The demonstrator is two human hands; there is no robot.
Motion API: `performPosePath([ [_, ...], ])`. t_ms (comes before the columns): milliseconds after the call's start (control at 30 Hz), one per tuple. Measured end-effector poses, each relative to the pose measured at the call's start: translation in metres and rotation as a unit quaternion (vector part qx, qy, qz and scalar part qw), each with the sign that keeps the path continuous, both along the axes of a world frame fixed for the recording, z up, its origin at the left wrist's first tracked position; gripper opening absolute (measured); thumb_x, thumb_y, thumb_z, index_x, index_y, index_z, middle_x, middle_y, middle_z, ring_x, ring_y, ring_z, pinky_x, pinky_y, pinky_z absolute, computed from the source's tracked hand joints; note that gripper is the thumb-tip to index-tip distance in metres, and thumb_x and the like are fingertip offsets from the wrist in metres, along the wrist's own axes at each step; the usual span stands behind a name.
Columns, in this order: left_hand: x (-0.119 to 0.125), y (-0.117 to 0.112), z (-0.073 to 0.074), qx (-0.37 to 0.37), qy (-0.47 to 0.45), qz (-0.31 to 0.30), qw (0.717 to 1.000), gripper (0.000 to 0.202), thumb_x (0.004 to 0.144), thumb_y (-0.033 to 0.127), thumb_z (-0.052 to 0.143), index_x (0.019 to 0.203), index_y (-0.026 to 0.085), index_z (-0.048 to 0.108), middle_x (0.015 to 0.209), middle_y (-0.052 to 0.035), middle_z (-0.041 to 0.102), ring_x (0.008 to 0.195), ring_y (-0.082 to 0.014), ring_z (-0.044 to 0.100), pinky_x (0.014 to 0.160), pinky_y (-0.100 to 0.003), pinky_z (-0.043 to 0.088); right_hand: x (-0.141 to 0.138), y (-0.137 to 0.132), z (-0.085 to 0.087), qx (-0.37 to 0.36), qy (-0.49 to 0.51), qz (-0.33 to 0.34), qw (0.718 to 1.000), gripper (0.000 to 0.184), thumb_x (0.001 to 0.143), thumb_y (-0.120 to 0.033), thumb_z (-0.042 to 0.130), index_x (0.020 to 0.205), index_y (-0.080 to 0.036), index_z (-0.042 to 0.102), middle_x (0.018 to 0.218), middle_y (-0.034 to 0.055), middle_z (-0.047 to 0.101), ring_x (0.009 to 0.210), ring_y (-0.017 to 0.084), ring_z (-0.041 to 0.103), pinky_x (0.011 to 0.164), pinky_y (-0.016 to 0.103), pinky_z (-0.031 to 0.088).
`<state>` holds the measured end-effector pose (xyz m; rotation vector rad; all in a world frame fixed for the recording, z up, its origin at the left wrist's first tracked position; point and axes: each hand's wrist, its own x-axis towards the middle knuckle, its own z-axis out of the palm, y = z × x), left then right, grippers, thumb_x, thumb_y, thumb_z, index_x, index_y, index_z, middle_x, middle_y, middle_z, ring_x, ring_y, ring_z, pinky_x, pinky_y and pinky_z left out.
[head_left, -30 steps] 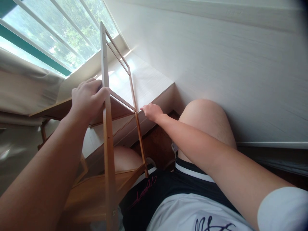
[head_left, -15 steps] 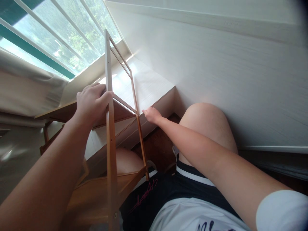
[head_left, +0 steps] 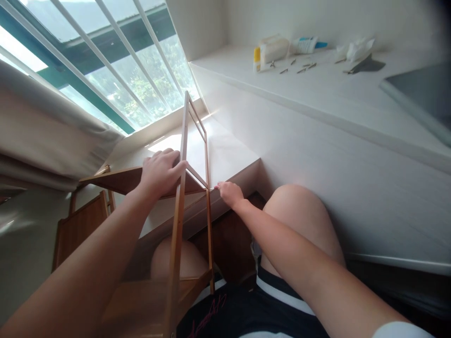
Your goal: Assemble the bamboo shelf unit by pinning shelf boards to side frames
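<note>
A wooden shelf rack (head_left: 179, 206) with slim posts and boards stands tilted between my legs. My left hand (head_left: 160, 171) is closed around its near post, at about the height of the middle board (head_left: 120, 180). My right hand (head_left: 230, 193) is closed on a slim tool (head_left: 212, 188), of which only a short thin shaft shows. The shaft's tip meets the rack's far post where the middle board joins it. The tool's exact kind is too small to make out. A lower board (head_left: 141, 295) lies near my lap, partly hidden by my left forearm.
On the white ledge (head_left: 239, 70) lie several screws (head_left: 302, 71), a yellow-capped bottle (head_left: 257, 59), a tube (head_left: 305, 45) with a blue cap, crumpled plastic (head_left: 361, 49) and a grey device (head_left: 423, 94). A barred window (head_left: 141, 61) and curtain (head_left: 52, 108) are at left.
My view has tilted up, bringing the ledge and its small items into sight. Both hands keep their places on the rack and the tool.
</note>
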<state>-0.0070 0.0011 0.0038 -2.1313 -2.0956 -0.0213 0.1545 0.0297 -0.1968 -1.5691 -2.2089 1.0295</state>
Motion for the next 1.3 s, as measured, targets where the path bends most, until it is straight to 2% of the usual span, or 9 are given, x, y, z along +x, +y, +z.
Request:
performPosePath([
  [200,-0.004,-0.001,-0.001,0.010,-0.003,-0.018,1.000,0.030,0.088,0.044,0.034,0.070,0.021,0.042,0.085,-0.0041,0.058,0.085,-0.0239,0.053,0.071,-0.036,0.034,-0.006,0.003,-0.008,-0.024,0.044,-0.014,0.999,0.046,0.098,-0.043,0.037,0.083,-0.016,0.070,0.081,0.0108,0.072,0.077,0.018,0.064,0.068,0.024,0.040],
  [400,-0.007,-0.001,-0.003,0.017,-0.005,-0.023,1.000,0.030,0.089,0.045,0.034,0.073,0.021,0.046,0.087,-0.0047,0.060,0.088,-0.0251,0.055,0.073,-0.037,0.034,-0.009,0.006,-0.018,-0.049,0.103,-0.018,0.993,0.050,0.098,-0.042,0.036,0.068,-0.016,0.067,0.058,0.0052,0.066,0.064,0.015,0.062,0.062,0.022,0.039],
  [533,-0.008,-0.001,-0.004,0.021,-0.015,-0.028,0.999,0.031,0.088,0.046,0.035,0.074,0.021,0.049,0.087,-0.0050,0.060,0.087,-0.0258,0.055,0.073,-0.038,0.034,-0.012,0.008,-0.024,-0.067,0.117,-0.018,0.991,0.054,0.098,-0.043,0.030,0.067,-0.016,0.066,0.049,0.0024,0.060,0.053,0.013,0.059,0.055,0.020,0.039],
  [667,-0.008,-0.002,-0.004,0.029,-0.024,-0.031,0.999,0.032,0.088,0.046,0.036,0.073,0.021,0.049,0.087,-0.0054,0.061,0.087,-0.0260,0.055,0.073,-0.038,0.034,-0.014,0.007,-0.026,-0.068,0.102,-0.014,0.992,0.057,0.098,-0.044,0.026,0.067,-0.016,0.064,0.048,0.0021,0.059,0.049,0.013,0.058,0.054,0.021,0.039],
  [900,-0.007,-0.003,-0.003,0.023,-0.036,-0.029,0.999,0.032,0.086,0.047,0.038,0.074,0.021,0.052,0.090,-0.0063,0.063,0.087,-0.0251,0.055,0.074,-0.039,0.034,-0.006,0.001,-0.019,0.002,0.055,-0.041,0.998,0.043,0.096,-0.044,0.035,0.076,-0.021,0.065,0.073,0.0075,0.067,0.073,0.020,0.061,0.063,0.026,0.037],
  [1033,-0.005,-0.003,-0.003,0.030,-0.038,-0.034,0.998,0.033,0.086,0.047,0.039,0.076,0.021,0.054,0.090,-0.0067,0.063,0.088,-0.0260,0.055,0.075,-0.040,0.034,-0.004,0.000,-0.020,0.007,0.053,-0.036,0.998,0.043,0.097,-0.042,0.033,0.076,-0.022,0.064,0.068,0.0045,0.066,0.069,0.019,0.060,0.064,0.026,0.038],
  [1300,-0.003,0.000,-0.004,0.037,-0.047,-0.037,0.998,0.033,0.086,0.048,0.040,0.075,0.021,0.056,0.091,-0.0074,0.064,0.087,-0.0253,0.055,0.075,-0.040,0.034,-0.004,-0.002,-0.022,0.036,0.061,-0.030,0.997,0.042,0.098,-0.037,0.028,0.082,-0.022,0.063,0.069,0.0033,0.067,0.068,0.019,0.061,0.062,0.026,0.039],
])
